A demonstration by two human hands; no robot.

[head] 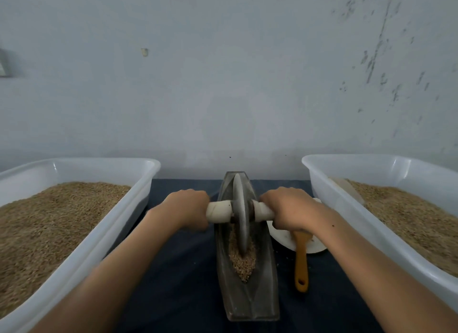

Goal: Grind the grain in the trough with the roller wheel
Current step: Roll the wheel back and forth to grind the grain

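Head view: we see 2 hands, 1 wheel, 1 trough, 2 tubs, 1 brush, 1 plate. Left hand (189,209) curls round the left handle (219,210); right hand (290,209) curls round the right handle (263,210). Fingertips hidden underneath. Wheel (241,213) stands upright in the trough (247,298), centre-bottom of frame, its lower edge buried in grain (244,263) at the near end. Far end of trough mostly hidden behind wheel. Tub lower left (104,238) & tub lower right (347,209), both w/ grain, cut off by frame edges. Orange brush (301,263) lies on a white plate (285,238), partly under right wrist; bristles hard to make out.
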